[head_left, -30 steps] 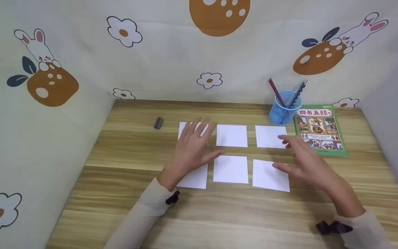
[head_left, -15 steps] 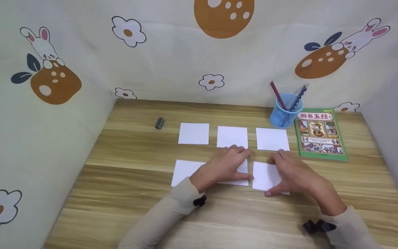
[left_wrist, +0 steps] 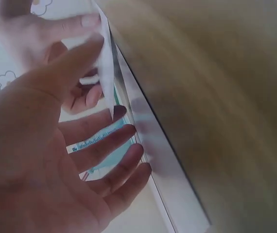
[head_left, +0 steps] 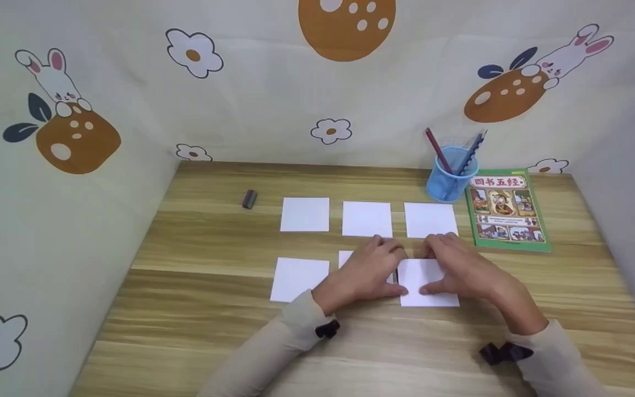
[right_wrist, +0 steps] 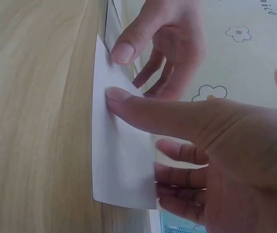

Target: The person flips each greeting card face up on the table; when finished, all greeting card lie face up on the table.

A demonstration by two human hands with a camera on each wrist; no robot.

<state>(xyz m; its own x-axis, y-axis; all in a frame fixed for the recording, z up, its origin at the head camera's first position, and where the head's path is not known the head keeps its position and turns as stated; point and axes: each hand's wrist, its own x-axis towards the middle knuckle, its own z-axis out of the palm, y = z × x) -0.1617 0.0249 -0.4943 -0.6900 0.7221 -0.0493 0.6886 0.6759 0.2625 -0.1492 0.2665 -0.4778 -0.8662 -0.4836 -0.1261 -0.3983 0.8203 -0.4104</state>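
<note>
Compared with half a second ago, both hands have closed in on the near-right paper square (head_left: 430, 284), which now sits shifted toward the left hand (head_left: 370, 270), its edge nearly meeting the near-middle square (head_left: 346, 258).

Left hand: fingers mostly extended and relaxed, lying over the near-middle square. Thumb tip (right_wrist: 123, 52) touches the lifted left edge of the near-right square. In the left wrist view the fingers are spread and loose; the paper edge stands up beside the thumb.

Right hand (head_left: 461, 267): thumb (right_wrist: 143, 109) pressed on the top face of the near-right square, remaining fingers curled beneath its far edge, a pinch hold on the sheet.

Near-right square: plain white, unmarked, flat at its near edge, left edge raised off the surface (head_left: 196, 309).

Left of the left hand: another white square (head_left: 299, 279). Beyond both hands: row of three white squares (head_left: 367, 219). Far left of them a small dark eraser (head_left: 249, 199). Beyond the right hand: blue pen cup (head_left: 448, 179) and green-covered book (head_left: 505, 209).
</note>
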